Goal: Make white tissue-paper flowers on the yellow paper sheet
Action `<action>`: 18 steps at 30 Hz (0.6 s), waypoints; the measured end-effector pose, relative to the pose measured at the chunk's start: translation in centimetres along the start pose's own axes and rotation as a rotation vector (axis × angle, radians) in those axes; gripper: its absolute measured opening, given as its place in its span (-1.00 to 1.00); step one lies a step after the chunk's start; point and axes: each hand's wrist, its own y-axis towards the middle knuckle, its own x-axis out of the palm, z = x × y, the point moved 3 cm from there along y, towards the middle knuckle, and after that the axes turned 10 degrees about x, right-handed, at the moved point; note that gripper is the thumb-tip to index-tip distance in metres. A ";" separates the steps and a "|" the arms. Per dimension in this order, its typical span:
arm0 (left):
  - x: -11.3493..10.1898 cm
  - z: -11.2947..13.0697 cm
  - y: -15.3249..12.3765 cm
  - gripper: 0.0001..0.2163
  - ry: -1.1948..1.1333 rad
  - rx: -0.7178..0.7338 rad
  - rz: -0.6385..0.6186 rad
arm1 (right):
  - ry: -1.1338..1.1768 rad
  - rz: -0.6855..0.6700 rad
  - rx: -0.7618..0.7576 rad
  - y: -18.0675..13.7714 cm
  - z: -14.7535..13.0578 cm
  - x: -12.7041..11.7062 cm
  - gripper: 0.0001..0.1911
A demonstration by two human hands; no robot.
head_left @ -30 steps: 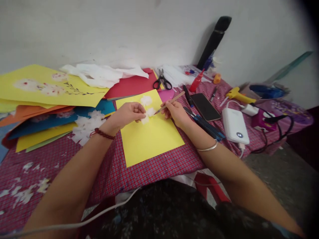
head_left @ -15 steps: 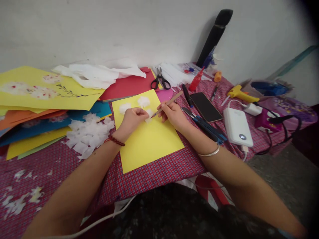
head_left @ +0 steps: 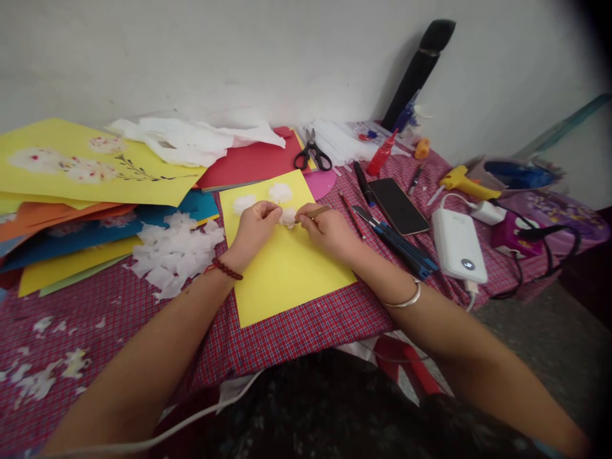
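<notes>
A sheet of yellow paper [head_left: 287,280] lies on the cloth, with white tissue puffs [head_left: 280,192] on its upper part. My left hand [head_left: 258,226] rests over the sheet, thumb and fingertips pinched together beside the nearest tissue puff [head_left: 287,217]. Whatever may be between those fingertips is too small to make out. My right hand [head_left: 327,231] grips a thin brown pencil [head_left: 319,212], its tip close to that same puff. Left of the sheet is a heap of white tissue pieces [head_left: 176,252].
Coloured papers [head_left: 95,242] are stacked at left under a decorated yellow sheet [head_left: 157,185]. Scissors [head_left: 312,153], a red glue bottle [head_left: 382,154], a phone [head_left: 399,205], a blue cutter [head_left: 406,248], a red pencil [head_left: 352,213], a white power bank [head_left: 459,245] and a yellow glue gun [head_left: 468,183] lie around.
The pencil has turned to lie flatter in my right hand, and my right fingers have closed in nearer the tissue puff. My left hand stays pinched near it. The view has shifted slightly.
</notes>
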 end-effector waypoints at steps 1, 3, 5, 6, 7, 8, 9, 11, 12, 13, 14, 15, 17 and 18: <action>-0.1 -0.1 0.0 -0.90 -0.002 -0.007 0.007 | -0.081 -0.011 -0.031 -0.2 -0.3 0.0 -0.77; -0.3 -0.3 -0.1 -0.92 -0.009 -0.019 0.015 | -0.249 -0.051 -0.079 -0.7 -0.9 0.3 -0.75; -0.3 -0.3 -0.2 -0.94 -0.025 -0.026 0.018 | -0.379 -0.103 -0.113 -1.1 -1.3 0.5 -0.74; -0.3 -0.4 -0.2 -0.95 -0.037 -0.028 0.022 | -0.404 -0.125 -0.125 -1.2 -1.4 0.5 -0.74; -0.2 -0.4 -0.1 -0.97 -0.050 -0.029 0.027 | -0.390 -0.132 -0.123 -1.2 -1.4 0.5 -0.75; -0.1 -0.5 -0.1 -0.97 -0.061 -0.031 0.031 | -0.332 -0.119 -0.106 -1.1 -1.4 0.3 -0.76; -0.1 -0.6 -0.1 -0.98 -0.073 -0.034 0.033 | -0.228 -0.081 -0.070 -0.8 -1.2 0.0 -0.78; 0.0 -0.9 0.0 -0.98 -0.096 -0.043 0.033 | 0.090 0.059 0.064 -0.2 -0.5 -0.9 -0.79; 0.0 -1.1 0.0 -0.98 -0.109 -0.047 0.030 | 0.271 0.134 0.153 0.1 0.1 -1.3 -0.78; 0.0 -1.3 0.1 -0.98 -0.122 -0.048 0.027 | 0.443 0.190 0.247 0.4 0.7 -1.5 -0.77; 0.0 -1.4 0.1 -0.98 -0.133 -0.045 0.025 | 0.593 0.220 0.341 0.7 1.2 -1.7 -0.77; 0.0 -1.5 0.1 -0.97 -0.139 -0.040 0.024 | 0.713 0.224 0.429 0.9 1.7 -1.6 -0.78; 0.3 -1.7 0.1 -0.97 -0.133 -0.027 0.022 | 0.869 0.163 0.568 1.2 2.1 -1.2 -0.79; 0.5 -1.7 0.0 -0.97 -0.125 -0.016 0.025 | 0.910 0.128 0.617 1.2 2.2 -1.0 -0.79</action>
